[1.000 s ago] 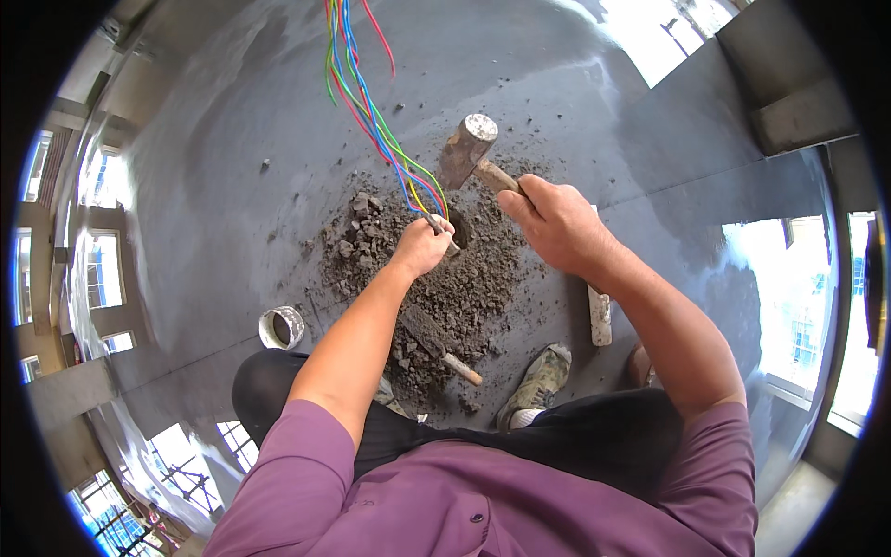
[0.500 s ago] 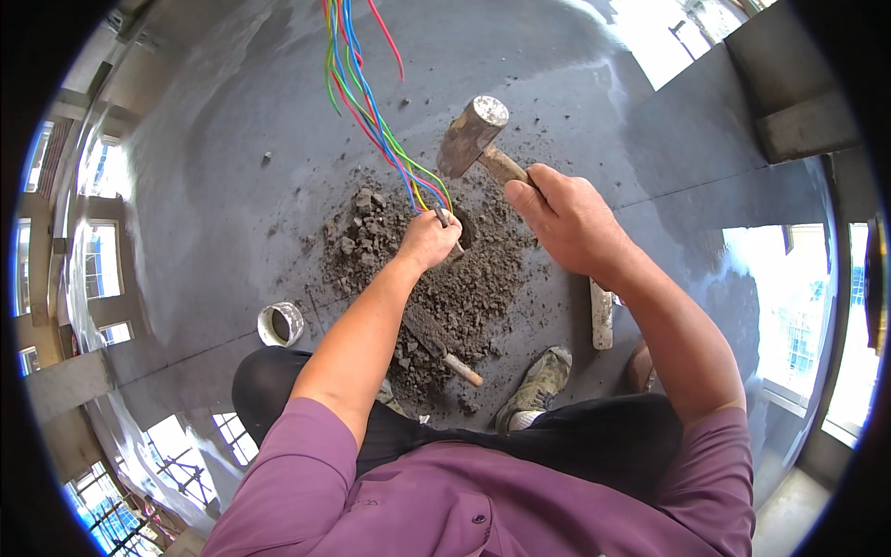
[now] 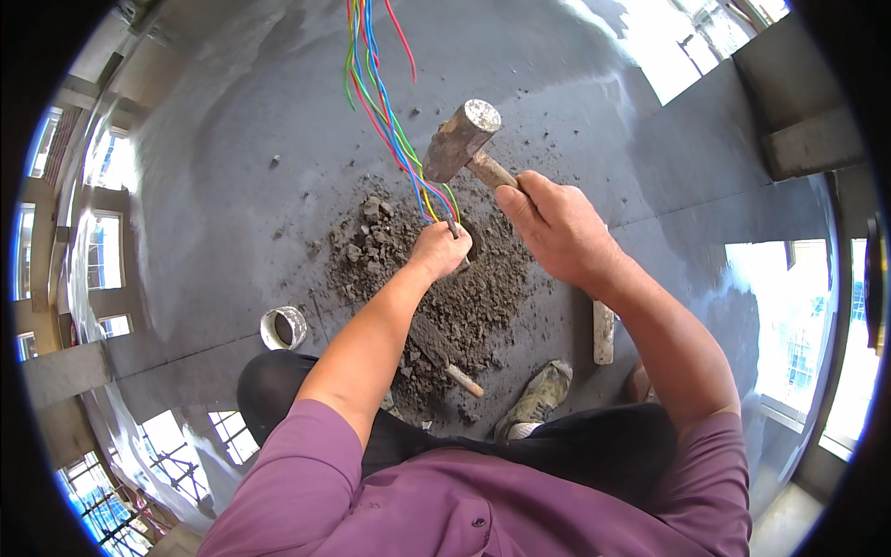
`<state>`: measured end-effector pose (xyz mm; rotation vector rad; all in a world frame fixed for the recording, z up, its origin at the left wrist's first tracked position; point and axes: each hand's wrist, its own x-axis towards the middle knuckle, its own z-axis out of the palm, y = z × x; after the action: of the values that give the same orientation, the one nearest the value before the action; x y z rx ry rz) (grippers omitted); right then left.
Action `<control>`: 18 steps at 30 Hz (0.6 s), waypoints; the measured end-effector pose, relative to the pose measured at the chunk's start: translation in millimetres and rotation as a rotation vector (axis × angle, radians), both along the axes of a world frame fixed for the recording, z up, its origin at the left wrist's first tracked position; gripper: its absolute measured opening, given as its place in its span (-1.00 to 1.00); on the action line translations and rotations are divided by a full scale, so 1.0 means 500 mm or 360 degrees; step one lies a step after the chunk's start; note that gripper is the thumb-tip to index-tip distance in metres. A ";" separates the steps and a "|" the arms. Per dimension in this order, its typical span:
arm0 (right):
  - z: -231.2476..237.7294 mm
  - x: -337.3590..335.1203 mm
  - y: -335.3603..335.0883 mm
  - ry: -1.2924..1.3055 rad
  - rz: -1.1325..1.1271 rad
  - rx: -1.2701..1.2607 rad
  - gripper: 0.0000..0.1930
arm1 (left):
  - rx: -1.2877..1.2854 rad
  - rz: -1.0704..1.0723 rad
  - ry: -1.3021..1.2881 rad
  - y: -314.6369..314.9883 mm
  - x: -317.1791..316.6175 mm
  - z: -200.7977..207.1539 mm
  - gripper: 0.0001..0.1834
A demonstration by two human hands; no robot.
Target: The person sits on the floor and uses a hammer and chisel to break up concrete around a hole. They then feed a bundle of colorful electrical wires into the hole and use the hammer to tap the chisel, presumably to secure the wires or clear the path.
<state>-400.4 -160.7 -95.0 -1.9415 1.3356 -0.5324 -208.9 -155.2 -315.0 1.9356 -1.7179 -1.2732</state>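
Note:
My right hand is wrapped round the wooden handle of a hammer with a blocky, worn steel head. The head hangs raised, just above and right of my left hand. My left hand is closed round a chisel, a dark metal rod whose top end pokes out of the fist. Its lower end goes down by a dark hole in broken rubble, partly hidden by the hand. Red, blue, green and yellow wires run from the top edge down to beside my left hand.
A wooden-handled trowel lies on the rubble near my feet. A short white pipe piece stands at left, and a pale, dirt-marked bar lies beneath my right forearm. Grey concrete floor surrounds the heap.
The hammer head has shifted slightly left, closer to the wires and my left hand. My left hand still grips the chisel, which looks more upright. The whole view has shifted a little.

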 end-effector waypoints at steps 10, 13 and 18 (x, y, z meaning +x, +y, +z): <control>-0.106 0.022 -0.002 0.0580 0.0267 0.0187 -0.57 | -0.0169 -0.0028 0.0385 0.014 0.014 -0.070 -0.64; -0.078 0.042 0.007 0.0473 0.0247 0.0291 -0.56 | -0.0180 0.0070 0.0515 0.023 0.021 -0.105 -0.68; -0.008 0.025 -0.013 0.0153 0.0063 0.0115 -0.58 | -0.0006 -0.0065 0.0267 0.005 0.009 -0.030 -0.67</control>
<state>-387.8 -167.4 -99.1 -1.9514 1.3544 -0.3707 -204.4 -152.9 -330.2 1.7450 -1.6825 -1.4019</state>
